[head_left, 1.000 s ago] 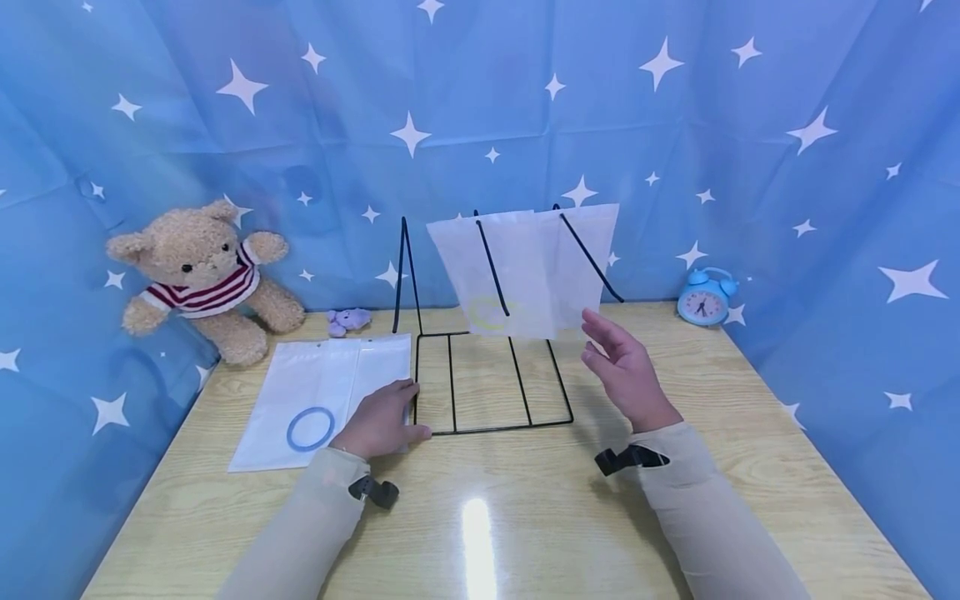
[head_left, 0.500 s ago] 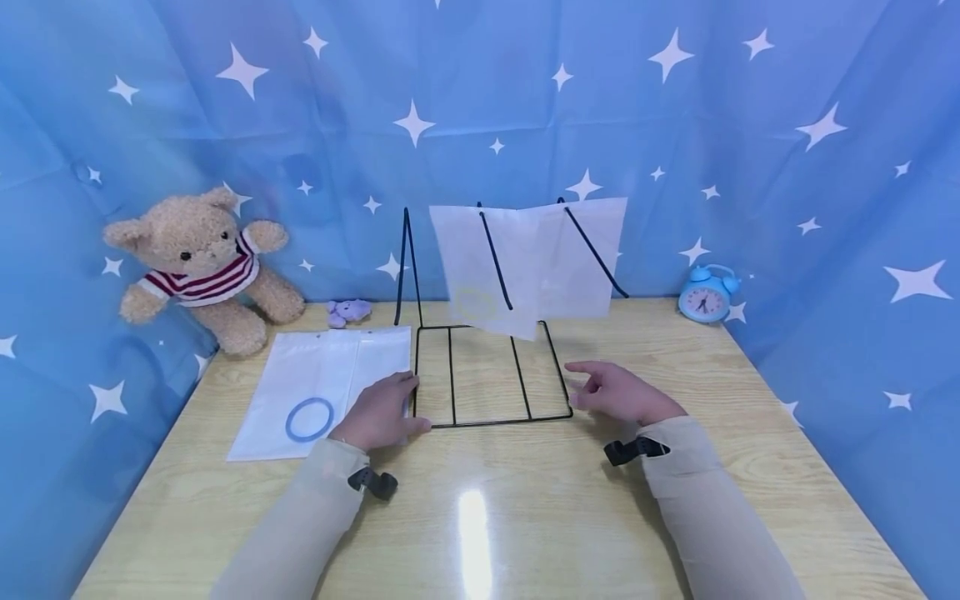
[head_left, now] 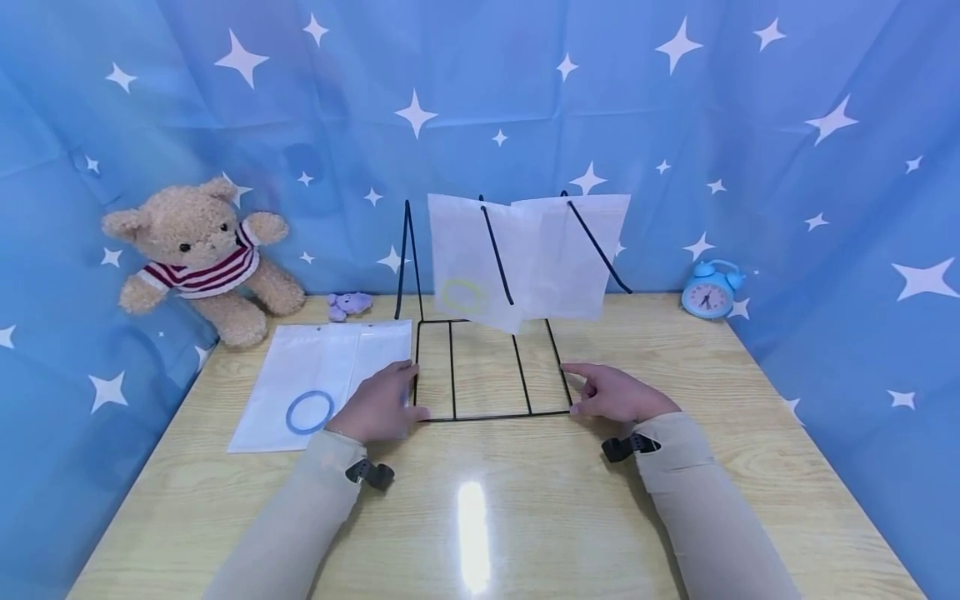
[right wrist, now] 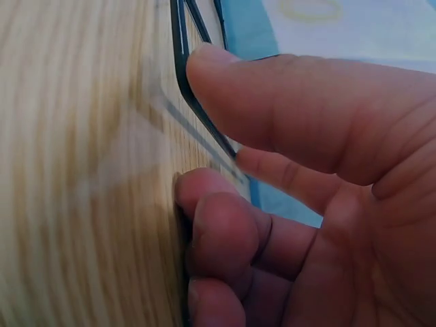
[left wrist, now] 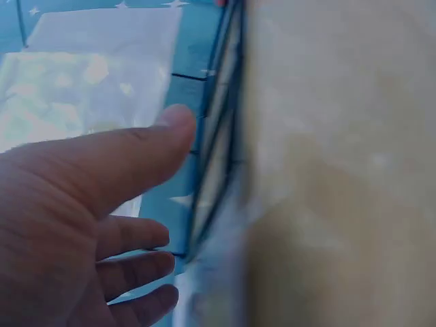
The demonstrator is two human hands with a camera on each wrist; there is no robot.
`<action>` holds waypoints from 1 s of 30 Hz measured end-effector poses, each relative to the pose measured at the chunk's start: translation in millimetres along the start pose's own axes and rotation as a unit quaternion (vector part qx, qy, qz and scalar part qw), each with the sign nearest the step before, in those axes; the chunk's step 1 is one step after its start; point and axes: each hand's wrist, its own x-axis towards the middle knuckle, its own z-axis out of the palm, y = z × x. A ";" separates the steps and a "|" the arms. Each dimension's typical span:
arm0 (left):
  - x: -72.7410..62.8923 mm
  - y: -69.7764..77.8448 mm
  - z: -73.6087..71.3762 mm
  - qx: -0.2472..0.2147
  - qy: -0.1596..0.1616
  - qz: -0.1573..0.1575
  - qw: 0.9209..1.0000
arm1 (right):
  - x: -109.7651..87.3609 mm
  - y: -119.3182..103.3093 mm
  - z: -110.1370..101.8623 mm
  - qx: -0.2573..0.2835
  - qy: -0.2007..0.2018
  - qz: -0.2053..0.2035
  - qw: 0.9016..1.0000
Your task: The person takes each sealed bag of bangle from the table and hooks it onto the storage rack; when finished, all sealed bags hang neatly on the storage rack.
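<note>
Left hand (head_left: 378,404) spread loosely at the left of the wire rack (head_left: 453,375); right hand (head_left: 617,393) has thumb and index straight against its right, no real grip. Base sits on the surface (head_left: 570,517). Uneven pushing could skew it, maybe shaking bags (head_left: 459,250) off the prongs (head_left: 497,254).

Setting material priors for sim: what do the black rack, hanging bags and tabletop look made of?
Black rack: probably metal wire with dark coating, going by its thin, straight rods and tidy bends; paint or plastic, unclear.
Hanging bags: likely thin, milky plastic; a yellowish ring seems to show through the left one.
Tabletop: wood or wood-look laminate; pale grain, with a glare suggesting a smooth, glossy finish.
</note>
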 end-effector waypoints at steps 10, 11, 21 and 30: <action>-16.7 -54.4 -56.3 -0.062 0.037 -0.029 0.997 | 0.2 -2.4 1.5 -0.002 0.003 -0.003 1.000; -20.7 -59.6 -63.3 -0.063 0.034 -0.038 0.997 | 0.5 -2.2 1.5 -0.002 0.004 -0.004 1.000; -61.0 -120.5 -109.8 -0.092 0.002 -0.203 0.975 | 1.3 -0.9 1.7 -0.002 0.007 -0.005 1.000; -76.6 -150.3 -118.7 -0.092 -0.033 -0.272 0.957 | 0.9 -2.5 3.8 -0.010 0.013 -0.003 1.000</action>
